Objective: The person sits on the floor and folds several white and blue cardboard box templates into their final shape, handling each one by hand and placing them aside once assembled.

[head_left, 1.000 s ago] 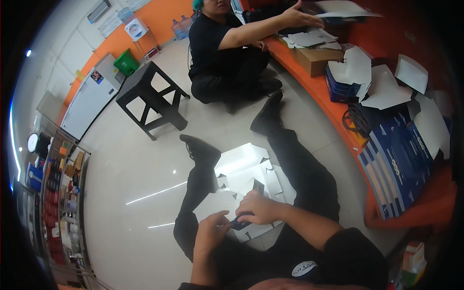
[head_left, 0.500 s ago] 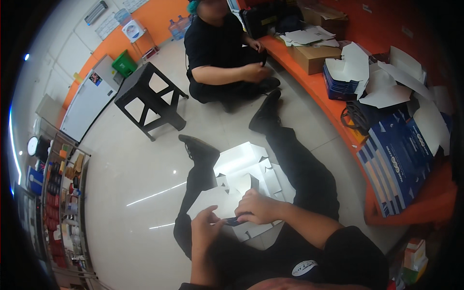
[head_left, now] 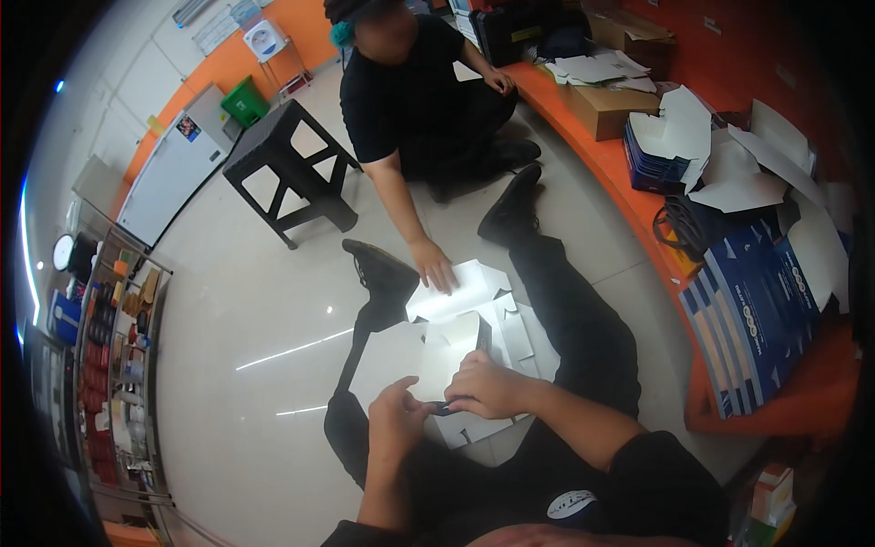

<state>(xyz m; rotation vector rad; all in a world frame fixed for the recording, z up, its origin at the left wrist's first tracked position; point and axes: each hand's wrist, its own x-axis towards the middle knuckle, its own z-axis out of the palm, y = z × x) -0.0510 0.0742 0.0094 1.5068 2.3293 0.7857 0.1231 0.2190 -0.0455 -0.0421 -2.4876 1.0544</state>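
Observation:
Between my outstretched legs, both hands work on a partly folded carton (head_left: 448, 354), white inside with a dark blue outer face at its near edge. My left hand (head_left: 397, 421) pinches that near edge from the left. Opposite it, my right hand (head_left: 488, 388) has its fingers curled over the same edge. Under the carton, flat white box blanks (head_left: 518, 339) lie on the floor. A co-worker's hand (head_left: 437, 271) rests on the far part of these blanks. My fingers partly hide the folded edge.
The co-worker (head_left: 401, 100) sits on the floor ahead, beside a black stool (head_left: 290, 173). On the right, an orange bench (head_left: 583, 146) bears nested folded cartons (head_left: 658, 150), loose white cartons and blue flat blanks (head_left: 752, 314). A loaded shelf rack (head_left: 123, 365) stands at left.
The co-worker has leaned in and stretched an arm down onto the far blanks. The carton in my hands has its side panels turned up more; my hands have barely shifted.

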